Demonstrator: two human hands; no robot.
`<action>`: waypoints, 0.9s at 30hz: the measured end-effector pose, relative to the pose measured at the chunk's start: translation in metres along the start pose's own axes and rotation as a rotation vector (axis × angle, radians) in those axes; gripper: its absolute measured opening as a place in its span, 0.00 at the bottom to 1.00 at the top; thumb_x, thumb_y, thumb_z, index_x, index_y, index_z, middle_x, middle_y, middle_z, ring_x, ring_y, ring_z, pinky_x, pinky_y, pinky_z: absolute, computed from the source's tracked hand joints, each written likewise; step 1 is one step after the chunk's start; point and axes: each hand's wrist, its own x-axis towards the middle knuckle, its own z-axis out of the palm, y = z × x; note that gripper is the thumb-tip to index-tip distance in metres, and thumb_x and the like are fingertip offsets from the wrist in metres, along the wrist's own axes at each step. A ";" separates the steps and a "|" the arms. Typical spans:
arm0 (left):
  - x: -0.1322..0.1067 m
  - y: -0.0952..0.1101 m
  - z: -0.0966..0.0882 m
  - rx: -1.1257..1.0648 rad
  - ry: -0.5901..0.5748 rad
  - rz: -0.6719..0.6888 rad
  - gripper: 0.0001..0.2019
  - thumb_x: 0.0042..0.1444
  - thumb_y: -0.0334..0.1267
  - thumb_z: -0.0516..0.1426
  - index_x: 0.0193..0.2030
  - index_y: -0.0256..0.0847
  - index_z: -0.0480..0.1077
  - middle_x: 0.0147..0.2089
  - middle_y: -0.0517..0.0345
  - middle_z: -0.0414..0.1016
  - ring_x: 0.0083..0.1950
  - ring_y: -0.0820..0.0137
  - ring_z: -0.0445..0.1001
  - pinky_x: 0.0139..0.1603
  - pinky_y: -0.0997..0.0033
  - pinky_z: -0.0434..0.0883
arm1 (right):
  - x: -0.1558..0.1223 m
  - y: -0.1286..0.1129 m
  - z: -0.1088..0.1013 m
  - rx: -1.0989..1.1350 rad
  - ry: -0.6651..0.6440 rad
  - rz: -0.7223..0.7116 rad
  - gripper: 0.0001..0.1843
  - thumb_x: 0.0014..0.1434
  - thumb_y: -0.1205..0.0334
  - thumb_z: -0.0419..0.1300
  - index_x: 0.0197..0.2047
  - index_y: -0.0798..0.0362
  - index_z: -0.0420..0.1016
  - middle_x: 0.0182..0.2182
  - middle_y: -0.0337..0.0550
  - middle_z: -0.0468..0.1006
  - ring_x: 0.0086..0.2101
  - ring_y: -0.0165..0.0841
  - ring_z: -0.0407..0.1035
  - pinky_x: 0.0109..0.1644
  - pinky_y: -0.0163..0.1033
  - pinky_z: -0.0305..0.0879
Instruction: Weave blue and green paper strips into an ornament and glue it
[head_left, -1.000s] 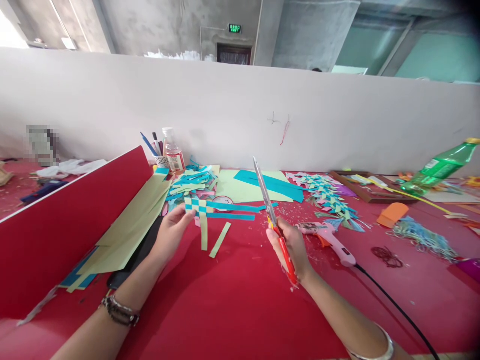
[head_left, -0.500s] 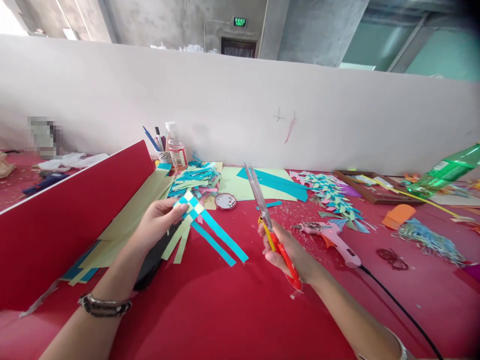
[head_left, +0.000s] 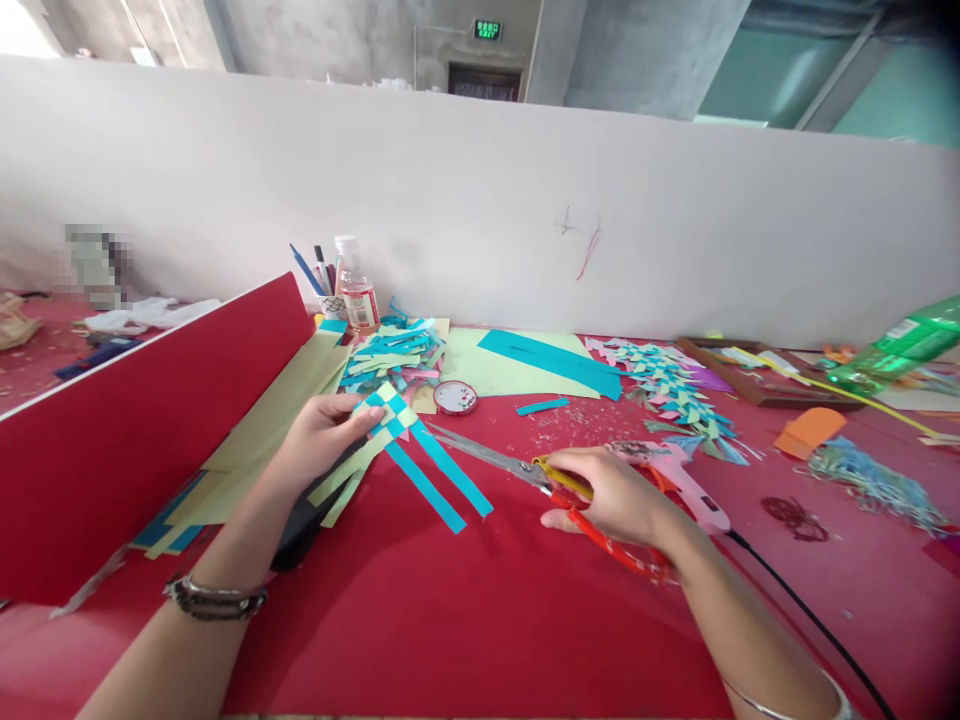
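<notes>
Between thumb and fingers, my left hand [head_left: 326, 435] pinches a woven paper piece [head_left: 394, 412] with a blue and pale green checkered corner. Two loose blue strips hang from it toward the lower right, and pale green strips trail toward the lower left. My right hand [head_left: 619, 500] is closed around the scissors [head_left: 525, 468], which have red and yellow handles. Their blades point left, with the tips close to the upper part of the blue strips; whether they touch I cannot tell. A dark flat object [head_left: 300, 535] lies partly hidden under my left wrist.
A pink glue gun [head_left: 694, 485] with a black cord lies right of my right hand. Cut strips [head_left: 397, 350] are heaped behind my left hand, near a round lid [head_left: 454, 397] and a bottle [head_left: 358, 290]. A red board [head_left: 157, 430] stands at left; a braided paper piece [head_left: 671, 385] lies back right.
The scissors have swung from pointing up and away to pointing left, toward the woven paper piece. My right hand has turned over with them. My left hand keeps its pinch.
</notes>
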 end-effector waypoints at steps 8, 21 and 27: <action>-0.001 0.002 0.003 0.039 -0.055 0.078 0.12 0.41 0.41 0.58 0.13 0.38 0.65 0.15 0.64 0.52 0.18 0.80 0.47 0.16 0.79 0.47 | 0.000 0.002 0.002 -0.055 -0.044 -0.015 0.19 0.42 0.45 0.59 0.21 0.53 0.61 0.19 0.33 0.64 0.21 0.26 0.54 0.26 0.32 0.47; -0.001 0.003 0.004 0.119 -0.093 0.028 0.12 0.42 0.43 0.57 0.18 0.37 0.68 0.17 0.64 0.58 0.20 0.79 0.53 0.19 0.80 0.53 | 0.001 0.005 0.004 -0.073 -0.092 -0.007 0.20 0.44 0.42 0.57 0.24 0.53 0.65 0.22 0.36 0.68 0.23 0.28 0.58 0.27 0.32 0.49; 0.000 0.004 0.004 0.203 -0.112 0.024 0.14 0.45 0.46 0.53 0.19 0.37 0.64 0.18 0.65 0.56 0.20 0.79 0.52 0.19 0.80 0.53 | 0.002 0.009 0.006 -0.079 -0.096 0.004 0.21 0.45 0.42 0.56 0.21 0.53 0.62 0.18 0.34 0.63 0.21 0.26 0.53 0.25 0.32 0.46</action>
